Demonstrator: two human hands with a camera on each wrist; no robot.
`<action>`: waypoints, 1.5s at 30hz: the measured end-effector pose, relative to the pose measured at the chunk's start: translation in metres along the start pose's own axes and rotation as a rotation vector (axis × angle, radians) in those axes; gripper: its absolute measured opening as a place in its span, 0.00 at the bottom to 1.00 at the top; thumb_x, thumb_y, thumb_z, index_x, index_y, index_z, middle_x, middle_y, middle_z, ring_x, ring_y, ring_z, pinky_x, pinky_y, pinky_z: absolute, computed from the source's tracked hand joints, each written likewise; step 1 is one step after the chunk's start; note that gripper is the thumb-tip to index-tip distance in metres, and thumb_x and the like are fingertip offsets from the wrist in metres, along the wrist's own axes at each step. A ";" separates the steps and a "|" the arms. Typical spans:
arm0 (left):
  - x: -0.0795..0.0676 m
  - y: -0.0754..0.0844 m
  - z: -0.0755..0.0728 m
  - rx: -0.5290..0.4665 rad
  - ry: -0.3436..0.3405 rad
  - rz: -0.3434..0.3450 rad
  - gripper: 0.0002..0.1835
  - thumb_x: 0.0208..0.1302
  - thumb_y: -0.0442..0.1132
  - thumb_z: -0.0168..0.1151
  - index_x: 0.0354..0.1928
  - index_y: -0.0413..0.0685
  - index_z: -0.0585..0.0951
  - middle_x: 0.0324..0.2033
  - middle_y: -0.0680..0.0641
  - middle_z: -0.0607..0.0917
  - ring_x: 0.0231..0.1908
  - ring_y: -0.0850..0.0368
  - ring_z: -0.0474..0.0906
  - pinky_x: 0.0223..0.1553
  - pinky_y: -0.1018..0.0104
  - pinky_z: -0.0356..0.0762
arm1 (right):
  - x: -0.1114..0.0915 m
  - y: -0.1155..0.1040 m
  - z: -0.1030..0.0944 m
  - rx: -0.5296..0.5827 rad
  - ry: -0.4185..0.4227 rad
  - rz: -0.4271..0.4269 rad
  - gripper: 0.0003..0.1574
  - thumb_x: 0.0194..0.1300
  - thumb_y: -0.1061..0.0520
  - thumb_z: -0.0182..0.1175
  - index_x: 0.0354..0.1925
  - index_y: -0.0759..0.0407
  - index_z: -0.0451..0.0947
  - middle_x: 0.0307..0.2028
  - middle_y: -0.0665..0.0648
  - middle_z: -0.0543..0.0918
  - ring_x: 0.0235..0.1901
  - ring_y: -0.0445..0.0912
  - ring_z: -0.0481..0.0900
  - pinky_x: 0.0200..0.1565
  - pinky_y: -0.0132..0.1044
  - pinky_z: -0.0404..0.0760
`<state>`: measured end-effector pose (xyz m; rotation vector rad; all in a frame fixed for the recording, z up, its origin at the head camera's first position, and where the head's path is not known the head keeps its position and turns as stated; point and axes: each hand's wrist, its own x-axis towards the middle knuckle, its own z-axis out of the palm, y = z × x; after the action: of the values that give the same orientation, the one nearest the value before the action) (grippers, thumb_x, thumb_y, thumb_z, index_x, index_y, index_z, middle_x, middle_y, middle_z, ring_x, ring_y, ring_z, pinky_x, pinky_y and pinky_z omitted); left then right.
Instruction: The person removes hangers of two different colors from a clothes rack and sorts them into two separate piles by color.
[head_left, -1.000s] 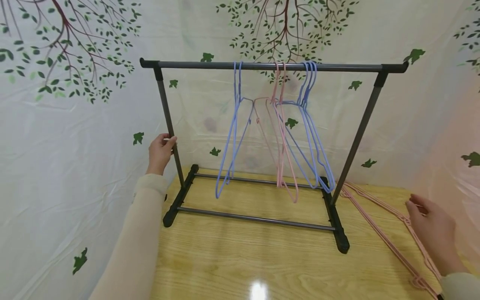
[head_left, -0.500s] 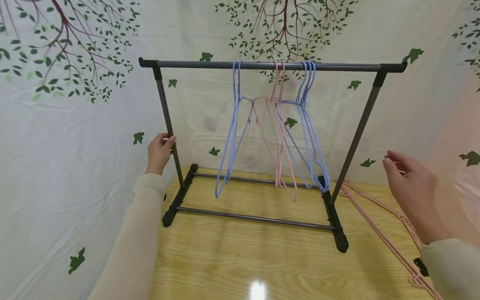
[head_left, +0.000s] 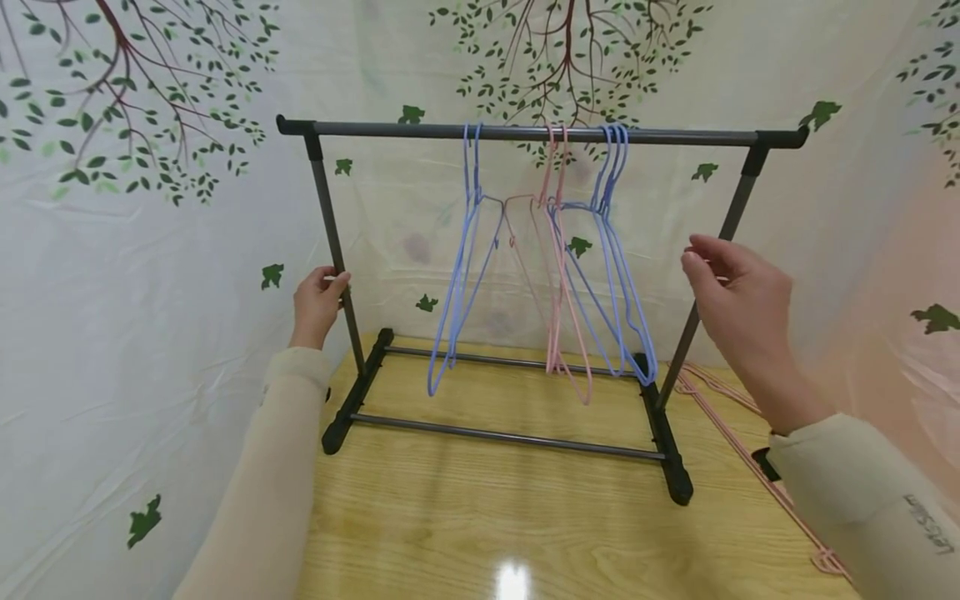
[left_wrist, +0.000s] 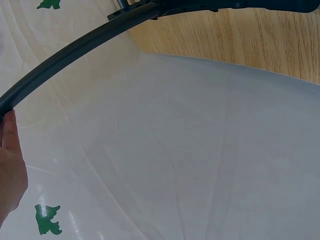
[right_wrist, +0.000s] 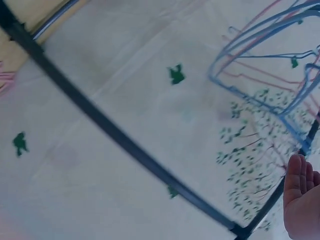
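Observation:
A dark metal clothes rack (head_left: 390,130) stands on the wooden table. My left hand (head_left: 317,310) holds its left upright, thumb on the near side; in the left wrist view the fingers meet that pole (left_wrist: 75,52). On the rail hang two blue hangers (head_left: 456,275) left of centre, pink hangers (head_left: 564,275) in the middle and several blue hangers (head_left: 611,179) to their right. Raised and holding nothing, my right hand (head_left: 742,317) overlaps the right upright in the head view, fingers loosely bent. The right wrist view shows that upright (right_wrist: 120,139) slanting across.
More pink hangers (head_left: 827,560) lie on the table (head_left: 480,517) to the right of the rack, partly behind my right sleeve (head_left: 862,492). A pale curtain (head_left: 180,333) printed with green leaves and branches closes off the back and sides.
My right hand has risen and moved left, from over the pink hangers on the table to beside the right upright. The left hand keeps its hold on the rack.

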<state>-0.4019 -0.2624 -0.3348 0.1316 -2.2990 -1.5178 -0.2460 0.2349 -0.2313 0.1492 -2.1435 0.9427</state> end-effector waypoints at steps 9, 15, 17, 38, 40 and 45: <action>0.002 -0.002 0.000 -0.002 0.002 0.003 0.28 0.75 0.55 0.51 0.63 0.40 0.72 0.55 0.36 0.78 0.52 0.46 0.75 0.56 0.52 0.76 | 0.003 -0.052 0.039 0.042 -0.156 -0.082 0.22 0.73 0.51 0.58 0.59 0.62 0.79 0.49 0.60 0.85 0.45 0.51 0.83 0.46 0.35 0.80; 0.001 -0.001 0.000 -0.004 0.001 0.004 0.28 0.75 0.55 0.52 0.63 0.40 0.72 0.55 0.36 0.78 0.53 0.45 0.75 0.57 0.51 0.76 | -0.001 -0.066 0.066 0.032 -0.231 -0.103 0.22 0.71 0.54 0.61 0.57 0.65 0.80 0.47 0.63 0.84 0.43 0.54 0.84 0.44 0.51 0.82; 0.001 -0.001 0.000 -0.006 0.002 0.001 0.27 0.75 0.55 0.52 0.63 0.41 0.72 0.54 0.36 0.78 0.53 0.45 0.75 0.57 0.51 0.75 | -0.002 -0.069 0.073 0.016 -0.246 -0.096 0.22 0.71 0.54 0.62 0.58 0.65 0.80 0.47 0.63 0.84 0.42 0.54 0.85 0.43 0.50 0.82; 0.003 -0.004 0.000 -0.010 0.010 -0.001 0.26 0.74 0.54 0.53 0.62 0.41 0.73 0.53 0.37 0.79 0.51 0.46 0.76 0.55 0.51 0.77 | -0.010 -0.062 0.088 -0.087 -0.256 -0.060 0.16 0.72 0.54 0.59 0.45 0.65 0.86 0.33 0.61 0.88 0.29 0.52 0.82 0.32 0.44 0.76; 0.003 -0.004 0.000 -0.014 0.009 -0.003 0.26 0.74 0.55 0.53 0.62 0.41 0.73 0.53 0.37 0.79 0.51 0.46 0.76 0.55 0.52 0.77 | -0.011 -0.061 0.089 -0.074 -0.217 -0.072 0.15 0.72 0.56 0.58 0.43 0.65 0.87 0.32 0.61 0.88 0.29 0.52 0.82 0.32 0.44 0.77; 0.001 -0.002 0.000 -0.012 0.002 0.003 0.27 0.75 0.55 0.52 0.62 0.41 0.73 0.53 0.36 0.79 0.52 0.44 0.76 0.56 0.51 0.76 | -0.011 -0.059 0.091 -0.034 -0.126 -0.101 0.14 0.70 0.58 0.58 0.38 0.66 0.88 0.28 0.61 0.87 0.26 0.52 0.82 0.31 0.43 0.76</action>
<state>-0.4033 -0.2639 -0.3359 0.1264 -2.2872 -1.5285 -0.2710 0.1296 -0.2433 0.3046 -2.2437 0.8576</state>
